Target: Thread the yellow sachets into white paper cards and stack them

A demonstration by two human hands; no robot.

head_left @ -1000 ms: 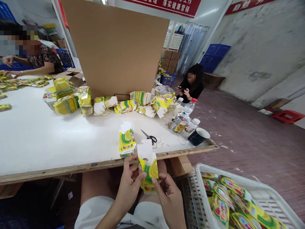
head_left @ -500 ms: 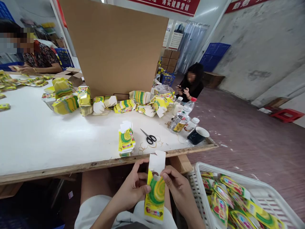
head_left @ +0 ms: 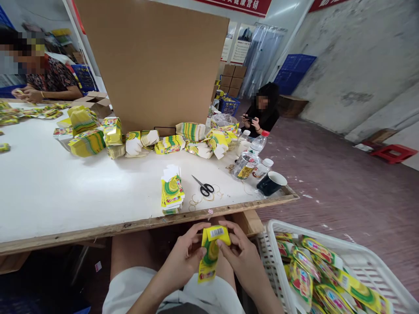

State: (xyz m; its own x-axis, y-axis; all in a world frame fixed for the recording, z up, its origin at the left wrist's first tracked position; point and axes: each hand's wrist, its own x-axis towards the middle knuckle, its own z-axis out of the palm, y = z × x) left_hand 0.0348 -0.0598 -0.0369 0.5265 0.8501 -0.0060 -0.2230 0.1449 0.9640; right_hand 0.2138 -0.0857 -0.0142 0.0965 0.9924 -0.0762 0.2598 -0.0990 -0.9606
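- Your left hand [head_left: 186,254] and right hand [head_left: 241,253] both grip 1 yellow carton [head_left: 211,254], before the tabletop's [head_left: 98,198] near edge.
- Black-handled scissors [head_left: 205,188] lie near a carton stack [head_left: 172,188] on the tabletop.

white table [head_left: 81,187] | yellow carton stack [head_left: 172,190] | scissors [head_left: 206,189] | jar [head_left: 245,166] | dark mug [head_left: 268,185]

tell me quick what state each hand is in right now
Left hand: closed, holding the yellow carton by its left side.
Right hand: closed, holding the same carton near its upper right corner.
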